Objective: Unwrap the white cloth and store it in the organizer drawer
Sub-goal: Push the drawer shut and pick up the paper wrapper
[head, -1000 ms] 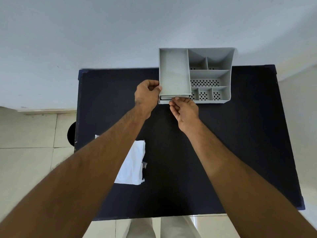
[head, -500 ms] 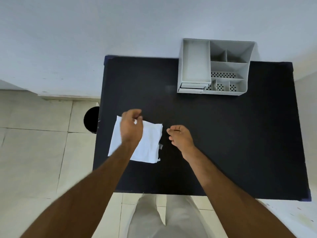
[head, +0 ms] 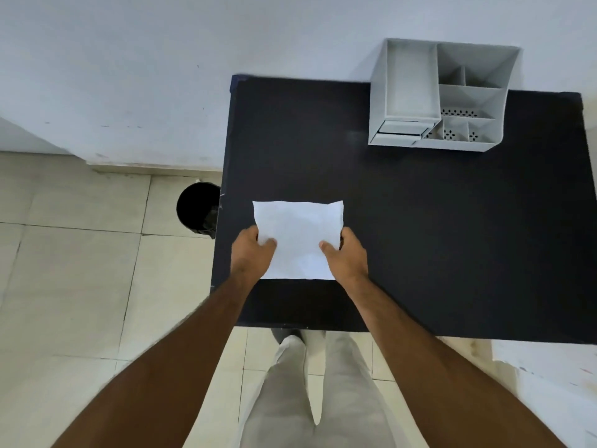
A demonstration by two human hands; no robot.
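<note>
A flat white cloth packet [head: 298, 236] lies near the left front of the black table [head: 420, 221]. My left hand [head: 253, 253] grips its left edge with the thumb on top. My right hand [head: 345, 255] grips its right edge the same way. The grey organizer [head: 442, 98] stands at the table's far right, against the wall. Its small drawer [head: 400, 130] at the front left sits slightly pulled out.
A black round bin [head: 198, 208] stands on the tiled floor just left of the table. A white wall runs behind the table. My legs in light trousers are at the table's front edge.
Both hands left the organizer drawer and came back to the cloth. They now hold it by its two sides, and it lies squared up in front of me.
</note>
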